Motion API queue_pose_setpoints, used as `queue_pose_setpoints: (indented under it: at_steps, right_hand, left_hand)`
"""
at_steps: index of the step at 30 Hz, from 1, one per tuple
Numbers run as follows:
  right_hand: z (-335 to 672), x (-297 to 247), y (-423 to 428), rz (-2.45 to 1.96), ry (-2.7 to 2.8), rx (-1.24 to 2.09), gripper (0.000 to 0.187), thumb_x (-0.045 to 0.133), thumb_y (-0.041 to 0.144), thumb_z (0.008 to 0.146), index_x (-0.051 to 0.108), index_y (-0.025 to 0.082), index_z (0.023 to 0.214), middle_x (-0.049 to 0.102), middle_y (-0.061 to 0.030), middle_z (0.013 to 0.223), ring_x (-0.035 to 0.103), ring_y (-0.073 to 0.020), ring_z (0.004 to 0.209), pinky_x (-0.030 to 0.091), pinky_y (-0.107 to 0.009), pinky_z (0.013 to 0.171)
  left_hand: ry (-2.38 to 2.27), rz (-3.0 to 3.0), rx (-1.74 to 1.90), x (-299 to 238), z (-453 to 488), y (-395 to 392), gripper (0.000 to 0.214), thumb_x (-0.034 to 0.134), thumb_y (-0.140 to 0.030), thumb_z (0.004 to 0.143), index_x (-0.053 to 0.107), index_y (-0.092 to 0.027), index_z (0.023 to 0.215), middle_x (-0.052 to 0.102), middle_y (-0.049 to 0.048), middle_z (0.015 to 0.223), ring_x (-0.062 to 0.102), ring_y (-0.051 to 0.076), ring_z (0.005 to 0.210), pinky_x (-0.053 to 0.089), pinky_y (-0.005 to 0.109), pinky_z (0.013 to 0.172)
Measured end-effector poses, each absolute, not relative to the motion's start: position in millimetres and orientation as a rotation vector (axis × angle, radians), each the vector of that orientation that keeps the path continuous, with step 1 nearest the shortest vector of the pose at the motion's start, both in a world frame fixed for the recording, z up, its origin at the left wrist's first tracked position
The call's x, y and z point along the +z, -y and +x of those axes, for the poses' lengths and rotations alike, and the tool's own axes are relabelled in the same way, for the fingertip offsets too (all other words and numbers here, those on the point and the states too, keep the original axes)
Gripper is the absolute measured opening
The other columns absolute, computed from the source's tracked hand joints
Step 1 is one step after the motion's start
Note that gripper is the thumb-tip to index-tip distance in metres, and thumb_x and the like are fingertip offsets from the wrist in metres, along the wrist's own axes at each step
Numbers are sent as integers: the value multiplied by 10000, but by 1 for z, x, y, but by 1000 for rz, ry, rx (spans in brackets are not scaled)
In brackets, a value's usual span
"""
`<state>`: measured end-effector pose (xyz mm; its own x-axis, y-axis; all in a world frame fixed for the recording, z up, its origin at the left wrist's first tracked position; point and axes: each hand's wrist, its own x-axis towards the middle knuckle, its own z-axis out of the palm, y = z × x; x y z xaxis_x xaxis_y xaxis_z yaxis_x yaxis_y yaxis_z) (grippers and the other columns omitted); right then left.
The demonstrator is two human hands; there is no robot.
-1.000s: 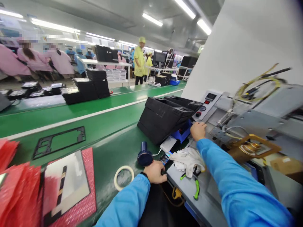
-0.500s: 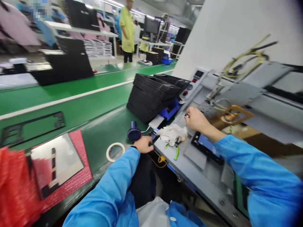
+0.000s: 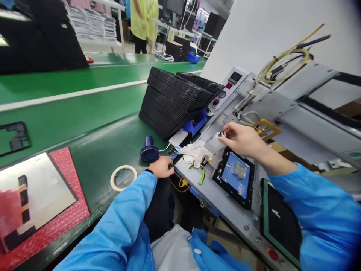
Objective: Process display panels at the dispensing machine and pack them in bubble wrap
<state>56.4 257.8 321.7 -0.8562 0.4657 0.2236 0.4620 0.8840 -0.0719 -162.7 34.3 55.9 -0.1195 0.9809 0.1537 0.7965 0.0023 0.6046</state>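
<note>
My right hand (image 3: 242,140) is above the grey machine bed, thumb and index finger closed about a small shiny round metal piece (image 3: 222,134); whether the piece is fixed to the machine, I cannot tell. Below that hand, a black-framed panel with a blue middle (image 3: 237,171) lies on the bed. My left hand (image 3: 161,167) rests where the green bench meets the machine's corner, fingers curled on something dark that I cannot make out. Beside it stands a dark blue fan (image 3: 149,152). A white glove (image 3: 196,152) and green-handled pliers (image 3: 202,176) lie between my hands.
Stacked black trays (image 3: 175,103) stand ahead near the control panel (image 3: 229,86). A tape roll (image 3: 123,178) and a reflective sheet (image 3: 36,195) on red bubble wrap (image 3: 80,192) lie on the left. A green-edged black panel (image 3: 282,218) is at the right. People in yellow stand beyond the bench.
The view has swung left-to-right and tilted down, so the bench things sit further left. My right hand's fingers have loosened slightly around the metal piece. My left hand remains at the machine's corner.
</note>
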Motion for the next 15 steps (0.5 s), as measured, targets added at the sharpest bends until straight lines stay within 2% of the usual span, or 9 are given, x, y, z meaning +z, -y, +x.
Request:
queue_pose_setpoints:
  at_steps: [8, 15]
  right_hand:
    - [60, 327, -225, -658, 2911, 227, 239, 725, 401, 822, 539, 252, 841, 633, 21, 730, 577, -171, 636, 455, -301, 634]
    - [47, 319, -208, -583, 2979, 331, 266, 758, 355, 803, 516, 252, 839, 615, 45, 702, 554, -160, 622, 426, -298, 631]
  left_hand:
    - [-1962, 1828, 872, 63, -154, -29, 160, 678, -311, 864, 734, -164, 892, 712, 80, 895, 673, 231, 834, 527, 351, 852]
    - [-1938, 1834, 881, 45, -149, -42, 193, 682, -323, 865, 755, -165, 948, 731, 95, 936, 688, 245, 895, 536, 361, 895]
